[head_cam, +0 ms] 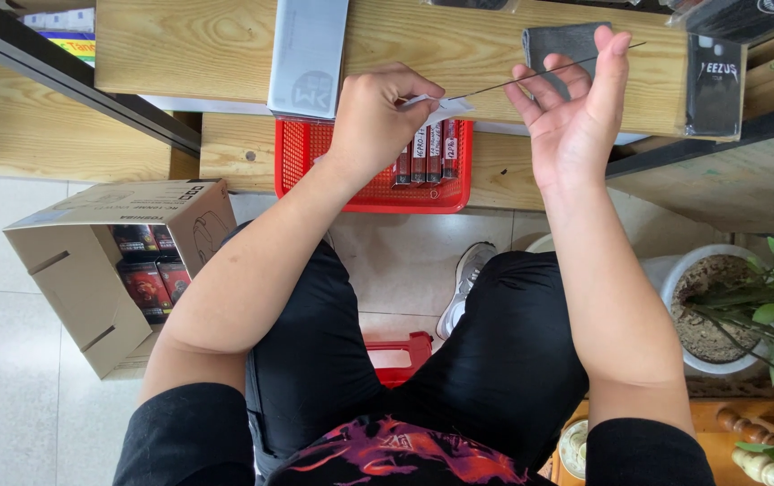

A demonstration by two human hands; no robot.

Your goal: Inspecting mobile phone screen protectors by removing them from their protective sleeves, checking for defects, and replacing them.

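Nearest me are my knees in black trousers, and between them a red stool (399, 353) that my legs mostly cover. My grey shoe (465, 286) rests on the tiled floor. To my left an open cardboard box (90, 270) lies tipped on its side with dark red packets showing inside. To my right a white pot (706, 306) of soil holds a green plant cut off by the edge of view.

Further out, my left hand (376, 121) is closed, pinching a small white slip (441, 108) together with one end of a thin dark strip (531, 74). My right hand (576, 112) is open with fingers spread upward, and the strip runs across them toward the upper right; whether any finger actually clamps it I cannot tell.

Behind my left hand a red mesh basket (310, 153) sits on the lower wooden shelf (234, 148), holding slim labelled packets that my hand partly blocks. Above it the upper shelf plank (180, 49) carries a grey flat package (308, 54), a dark cloth-like piece (562, 40) behind my right fingers, and a black packet (714, 85) at the far right
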